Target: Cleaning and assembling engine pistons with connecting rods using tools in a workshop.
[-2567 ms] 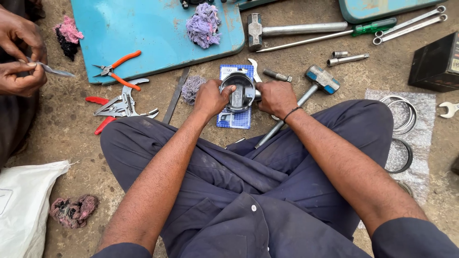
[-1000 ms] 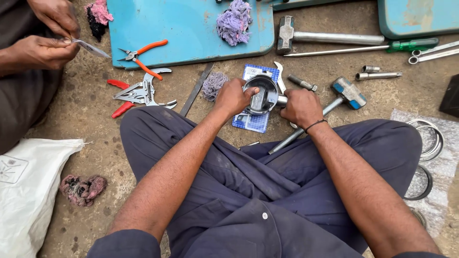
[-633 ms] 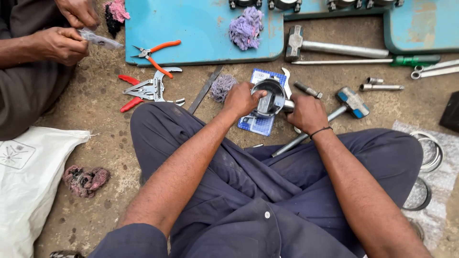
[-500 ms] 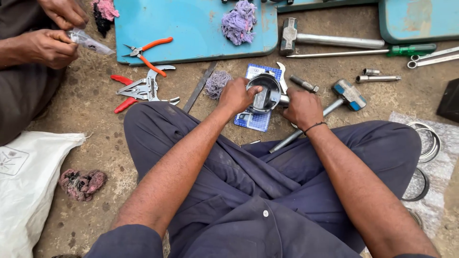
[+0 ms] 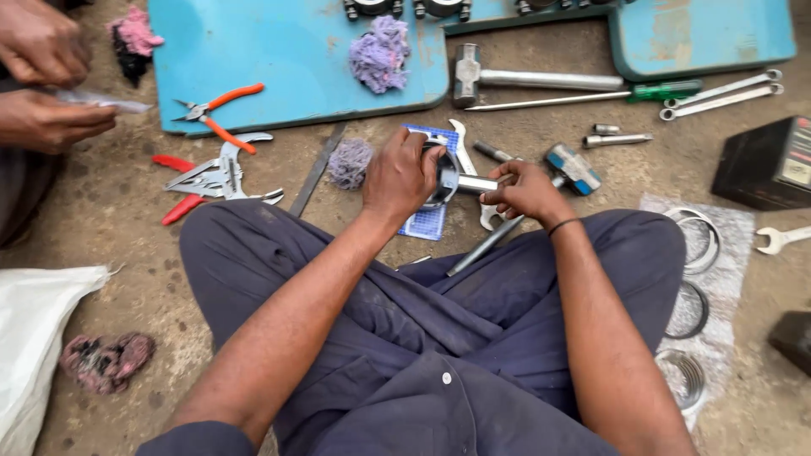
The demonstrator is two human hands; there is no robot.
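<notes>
I sit cross-legged on the ground in dark blue work clothes. My left hand (image 5: 404, 173) grips a round metal piston (image 5: 444, 176) held over a blue sheet (image 5: 427, 221) on the ground. My right hand (image 5: 525, 189) holds a short shiny steel pin (image 5: 477, 183) whose end sticks out of the piston's side. A small hammer (image 5: 571, 167) lies just beyond my right hand, its handle running back toward my knee.
Pliers with orange and red handles (image 5: 211, 165), a flat file (image 5: 317, 169) and a purple rag (image 5: 350, 162) lie left. A big hammer (image 5: 524, 80), screwdriver (image 5: 583, 95) and spanners (image 5: 718, 95) lie ahead. Piston rings (image 5: 694, 279) rest right. Another person's hands (image 5: 46, 84) work at far left.
My right hand has drawn away to the right of the piston, and the steel pin now shows between my two hands. The view has shifted a little.
</notes>
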